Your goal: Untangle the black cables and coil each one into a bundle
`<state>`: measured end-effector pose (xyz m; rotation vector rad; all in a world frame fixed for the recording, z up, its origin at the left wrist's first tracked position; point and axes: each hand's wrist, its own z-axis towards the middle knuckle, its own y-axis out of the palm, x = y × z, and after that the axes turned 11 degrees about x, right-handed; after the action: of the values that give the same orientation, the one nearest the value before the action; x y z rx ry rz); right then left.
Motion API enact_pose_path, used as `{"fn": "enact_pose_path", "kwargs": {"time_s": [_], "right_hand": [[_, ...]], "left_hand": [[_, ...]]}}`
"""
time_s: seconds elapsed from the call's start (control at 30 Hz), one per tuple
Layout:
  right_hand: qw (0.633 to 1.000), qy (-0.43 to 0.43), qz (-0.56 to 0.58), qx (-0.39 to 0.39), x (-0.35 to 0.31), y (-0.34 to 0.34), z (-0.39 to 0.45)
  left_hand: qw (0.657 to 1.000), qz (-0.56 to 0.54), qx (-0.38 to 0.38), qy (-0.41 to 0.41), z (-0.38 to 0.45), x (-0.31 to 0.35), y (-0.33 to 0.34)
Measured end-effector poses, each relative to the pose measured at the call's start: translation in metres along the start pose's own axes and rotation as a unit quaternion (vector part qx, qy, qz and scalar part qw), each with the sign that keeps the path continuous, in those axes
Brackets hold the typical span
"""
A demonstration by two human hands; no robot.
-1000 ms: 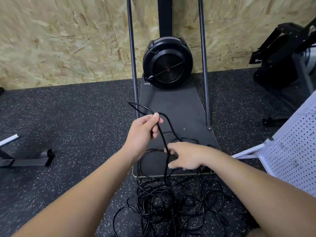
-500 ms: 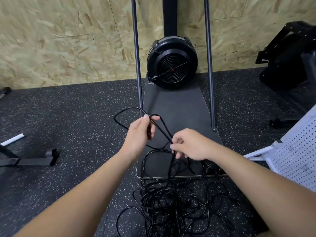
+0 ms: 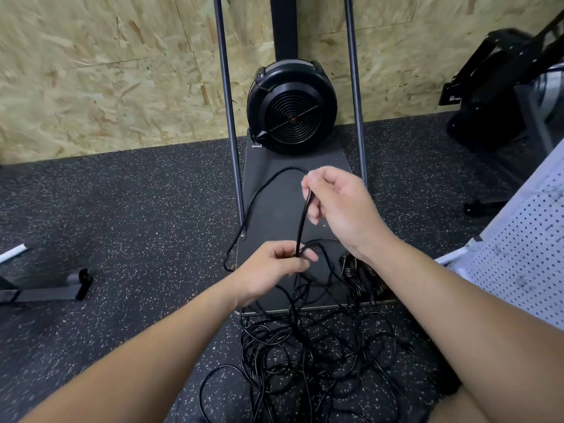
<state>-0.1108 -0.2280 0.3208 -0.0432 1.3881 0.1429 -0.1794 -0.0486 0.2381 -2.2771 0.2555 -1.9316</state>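
A tangled heap of black cables (image 3: 308, 349) lies on the speckled floor in front of me, spilling onto the near edge of a black platform (image 3: 274, 209). My right hand (image 3: 338, 206) is raised over the platform and pinches one black cable (image 3: 303, 221) near its top. That strand runs straight down to my left hand (image 3: 274, 270), which grips it just above the heap. A loop of the same cable (image 3: 253, 203) arcs left from my right hand and drops beside the platform. Two coiled bundles (image 3: 361, 279) lie on the platform under my right wrist.
A black round fan unit (image 3: 291, 109) sits at the platform's far end between two upright metal poles (image 3: 227, 117). An OSB wall stands behind. A white perforated panel (image 3: 525, 248) is at right, a dark machine (image 3: 503, 96) at far right, a metal foot (image 3: 52, 288) at left.
My right hand has risen up and away from the heap, drawing the cable taut between both hands. My left hand has dropped lower and now holds the strand's bottom end.
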Motion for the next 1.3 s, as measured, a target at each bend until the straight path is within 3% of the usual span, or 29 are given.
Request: {"fn": "enact_pose_path", "kwargs": {"time_s": [0.1,0.2,0.37,0.43,0.53,0.8,1.0,1.17,1.3], "right_hand": [[1.0,0.021,0.017,0.002,-0.001,-0.004,0.003],[0.994,0.043,-0.101,-0.021,0.004,-0.01,0.005],[0.919,0.088,-0.328,-0.199,0.031,-0.012,-0.01],[0.893,0.078,-0.357,-0.262,0.047,-0.009,-0.014],[0.893,0.085,-0.336,-0.289,0.06,-0.003,-0.015],[0.928,0.051,-0.315,-0.193,0.05,0.007,-0.01],[0.988,0.014,-0.15,-0.03,0.012,0.004,0.001],[0.999,0.048,0.02,-0.013,-0.001,0.001,0.002],[0.994,0.07,0.085,0.01,-0.006,-0.002,0.001]], "left_hand": [[0.999,0.032,0.043,-0.002,0.001,-0.006,0.004],[0.994,-0.004,0.108,-0.009,0.004,0.0,0.0],[0.981,-0.125,0.148,-0.018,0.01,0.015,-0.011],[0.975,-0.162,0.147,-0.021,0.012,0.02,-0.015],[0.972,-0.184,0.147,-0.022,0.014,0.021,-0.02],[0.974,-0.185,0.13,-0.008,0.015,0.017,-0.032],[0.987,-0.105,0.123,-0.022,0.015,0.005,-0.048],[0.998,-0.033,0.036,-0.036,0.008,-0.002,-0.033],[0.999,-0.036,-0.018,-0.018,0.006,-0.005,-0.014]]}}
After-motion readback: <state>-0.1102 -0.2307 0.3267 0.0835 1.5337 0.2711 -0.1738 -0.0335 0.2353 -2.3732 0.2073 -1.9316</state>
